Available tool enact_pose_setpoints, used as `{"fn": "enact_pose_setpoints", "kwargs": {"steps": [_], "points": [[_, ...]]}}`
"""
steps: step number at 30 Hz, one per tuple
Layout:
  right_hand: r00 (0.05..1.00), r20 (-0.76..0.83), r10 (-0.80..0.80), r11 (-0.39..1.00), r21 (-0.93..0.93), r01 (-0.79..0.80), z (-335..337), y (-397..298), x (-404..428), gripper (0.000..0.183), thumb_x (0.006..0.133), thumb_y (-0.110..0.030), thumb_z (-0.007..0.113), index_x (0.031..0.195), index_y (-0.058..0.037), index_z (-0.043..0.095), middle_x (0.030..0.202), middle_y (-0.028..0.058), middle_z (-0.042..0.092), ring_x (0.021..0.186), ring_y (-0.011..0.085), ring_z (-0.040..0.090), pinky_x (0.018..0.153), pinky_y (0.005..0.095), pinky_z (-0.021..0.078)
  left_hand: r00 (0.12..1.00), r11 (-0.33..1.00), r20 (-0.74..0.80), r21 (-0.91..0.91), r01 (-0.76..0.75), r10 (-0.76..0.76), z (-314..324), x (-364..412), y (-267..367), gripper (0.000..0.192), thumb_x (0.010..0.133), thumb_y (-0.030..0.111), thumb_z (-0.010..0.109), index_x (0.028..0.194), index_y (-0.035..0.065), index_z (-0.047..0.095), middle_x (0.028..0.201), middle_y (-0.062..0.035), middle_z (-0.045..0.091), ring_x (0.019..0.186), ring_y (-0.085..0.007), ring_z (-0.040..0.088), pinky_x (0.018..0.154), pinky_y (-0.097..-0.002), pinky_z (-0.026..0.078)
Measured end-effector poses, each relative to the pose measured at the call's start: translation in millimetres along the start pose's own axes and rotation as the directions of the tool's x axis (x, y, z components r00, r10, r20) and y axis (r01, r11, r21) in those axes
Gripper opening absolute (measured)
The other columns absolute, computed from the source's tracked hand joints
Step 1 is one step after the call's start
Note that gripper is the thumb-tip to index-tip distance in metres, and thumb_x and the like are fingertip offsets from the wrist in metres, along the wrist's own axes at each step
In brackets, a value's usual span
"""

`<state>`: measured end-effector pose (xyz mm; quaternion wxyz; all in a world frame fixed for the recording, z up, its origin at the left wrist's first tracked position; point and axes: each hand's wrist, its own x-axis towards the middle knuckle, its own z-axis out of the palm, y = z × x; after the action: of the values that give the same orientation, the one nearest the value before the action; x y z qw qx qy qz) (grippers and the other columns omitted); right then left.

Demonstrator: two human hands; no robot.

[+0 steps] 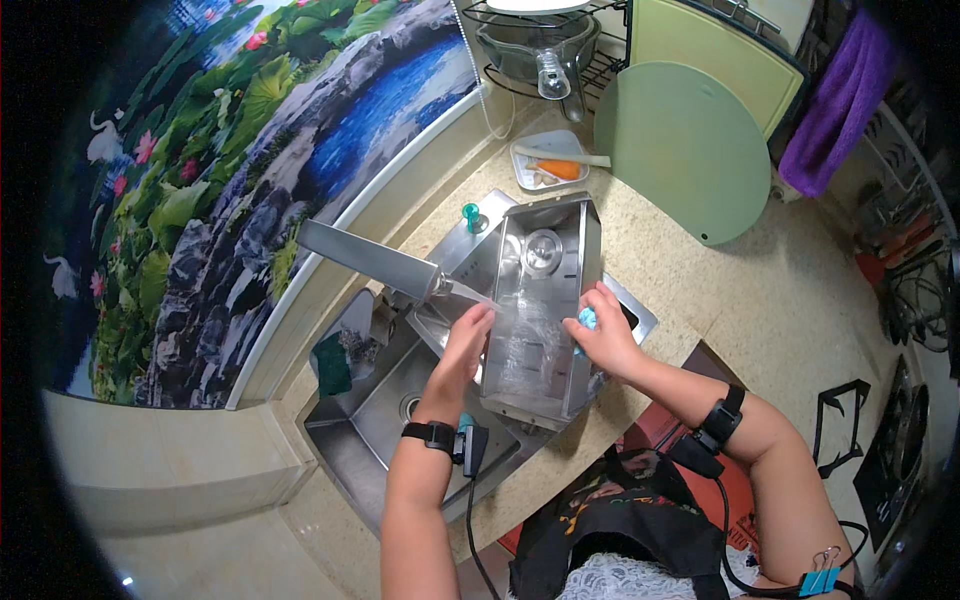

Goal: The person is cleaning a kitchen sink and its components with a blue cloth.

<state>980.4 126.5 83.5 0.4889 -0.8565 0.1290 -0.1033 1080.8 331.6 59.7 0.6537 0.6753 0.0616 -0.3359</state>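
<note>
A long rectangular stainless-steel tray (536, 360) lies tilted across the sink, wet inside, with water running along its bottom. My left hand (466, 341) grips its left wall near the water stream; some of its fingers are hidden. In my right hand (609, 334) is a crumpled light-blue cloth (587, 319), pressed at the tray's right wall. Water falls into the tray from a flat metal faucet (371, 259) on the left. Beneath lies a double-bowl steel sink (360, 457), partly covered by the tray and my left forearm.
A green-topped drain knob (471, 216) stands at the sink's back rim. Behind it sits a white plastic tray (517, 176) with a carrot (559, 169). Green cutting boards (686, 157) lean at the back right. A dark green scouring pad (332, 365) hangs in the left corner.
</note>
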Motion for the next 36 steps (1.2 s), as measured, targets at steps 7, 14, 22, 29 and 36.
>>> {"fn": "enact_pose_setpoints", "kwargs": {"steps": [7, 14, 22, 29, 36], "points": [[0.993, 0.078, 0.088, 0.989, 0.109, -0.096, 7, 7, -4, 0.027, 0.073, -0.017, 0.066, 0.084, -0.0054, 0.045, 0.098, 0.012, 0.047, 0.092, 0.0288, 0.046, 0.08, 0.0342, 0.0382, 0.996, 0.99, 0.023, 0.115, 0.084, -0.087, -17, 0, -10, 0.036, 0.086, 0.009, 0.052, 0.122, 0.0087, 0.047, 0.089, 0.0038, 0.056, 0.073, -0.0076, 0.052, 0.063, -0.0215, 0.04], [0.998, 0.007, -0.067, 0.996, 0.06, 0.067, 9, 3, 6, 0.028, 0.073, -0.015, 0.067, 0.086, -0.004, 0.045, 0.118, 0.0273, 0.037, 0.113, 0.0422, 0.037, 0.093, 0.0409, 0.034, 0.993, 0.996, -0.106, 0.076, -0.049, 0.057, -16, 12, 6, 0.049, 0.077, -0.003, 0.055, 0.124, 0.0094, 0.045, 0.078, 0.0065, 0.047, 0.066, -0.0062, 0.046, 0.056, -0.0223, 0.037], [0.98, 0.103, 0.173, 0.974, 0.128, -0.186, 37, 30, 15, 0.026, 0.075, -0.016, 0.065, 0.084, -0.0037, 0.045, 0.085, 0.0154, 0.053, 0.081, 0.0294, 0.051, 0.071, 0.0366, 0.041, 0.95, 0.948, -0.182, 0.24, -0.209, 0.255, -24, 11, 23, 0.044, 0.077, -0.005, 0.056, 0.118, 0.0078, 0.054, 0.086, 0.0022, 0.054, 0.075, -0.0067, 0.049, 0.065, -0.0199, 0.039], [0.936, 0.137, 0.324, 0.908, 0.235, -0.348, 65, 47, 24, 0.025, 0.078, -0.015, 0.062, 0.087, -0.0058, 0.041, 0.079, 0.0124, 0.05, 0.072, 0.0212, 0.047, 0.066, 0.034, 0.0403, 0.918, 0.926, -0.214, 0.255, -0.278, 0.334, -31, 4, 11, 0.039, 0.076, -0.003, 0.059, 0.114, 0.0058, 0.057, 0.09, -0.0007, 0.056, 0.08, -0.0086, 0.051, 0.074, -0.022, 0.042], [0.888, 0.155, 0.432, 0.839, 0.292, -0.459, 86, 69, 40, 0.028, 0.076, -0.016, 0.064, 0.09, -0.0066, 0.042, 0.084, 0.0121, 0.053, 0.077, 0.021, 0.049, 0.067, 0.0333, 0.0418, 0.909, 0.912, -0.183, 0.246, -0.327, 0.376, -15, -8, 23, 0.029, 0.077, 0.0, 0.06, 0.106, 0.0003, 0.059, 0.09, -0.0032, 0.056, 0.081, -0.0107, 0.052, 0.075, -0.0238, 0.043]]}}
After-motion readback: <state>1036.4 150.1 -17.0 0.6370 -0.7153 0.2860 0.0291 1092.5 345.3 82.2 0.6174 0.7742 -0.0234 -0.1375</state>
